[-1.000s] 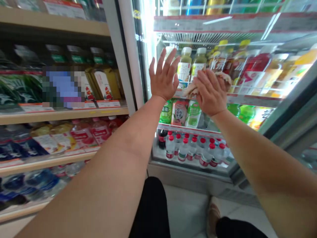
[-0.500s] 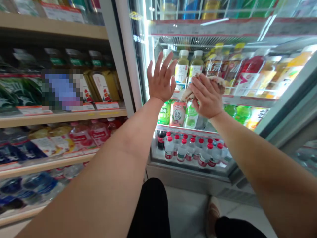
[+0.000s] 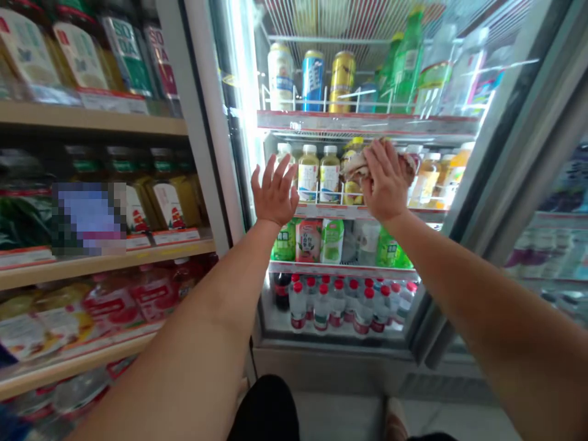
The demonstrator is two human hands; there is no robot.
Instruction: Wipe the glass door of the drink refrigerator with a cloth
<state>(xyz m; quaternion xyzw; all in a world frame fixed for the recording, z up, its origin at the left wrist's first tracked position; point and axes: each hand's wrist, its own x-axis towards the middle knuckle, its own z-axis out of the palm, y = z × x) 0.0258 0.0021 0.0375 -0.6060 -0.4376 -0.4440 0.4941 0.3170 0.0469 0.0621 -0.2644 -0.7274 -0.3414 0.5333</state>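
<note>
On the open shelf left of the cooler door (image 3: 239, 202), two cans (image 3: 120, 52) are reading "SODA". Your left hand (image 3: 274, 195) is lying flat, fingers spread wide, against the door's glass; your right hand (image 3: 384, 181) is pressing a crumpled cloth (image 3: 356, 164) against it.

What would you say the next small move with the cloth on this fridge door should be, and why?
Probably a sideways stroke of the cloth to the right across the glass door. The right hand presses it flat against the pane at the yellow bottles' shelf, the left hand is spread open beside it, and the glass to the right shows reflections and streaks.
</note>
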